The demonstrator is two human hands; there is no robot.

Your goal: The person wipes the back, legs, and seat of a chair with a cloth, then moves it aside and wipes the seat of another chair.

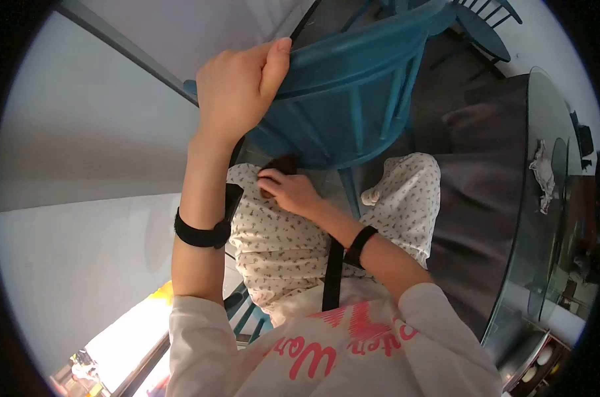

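Observation:
My left hand (pixel 237 86) is closed over the left end of the top rail of a blue-green chair (pixel 366 56), its thumb lying along the rail. Below the chair back, beside my left knee, my right hand (pixel 293 195) has its fingers curled around a dark brown piece, perhaps a cloth (pixel 284 163). Most of that piece is hidden by the hand and the knee. Patterned white trousers (pixel 280 245) cover my legs, which are bent on either side of the chair's near leg (pixel 349 188).
A pale wall (pixel 81 152) stands close on my left. On the right is a glass-topped table (pixel 538 218) with a dark cloth (pixel 478 198) hanging beside it and a crumpled light cloth (pixel 543 175) on top. Another blue-green chair (pixel 485 36) stands at the back right.

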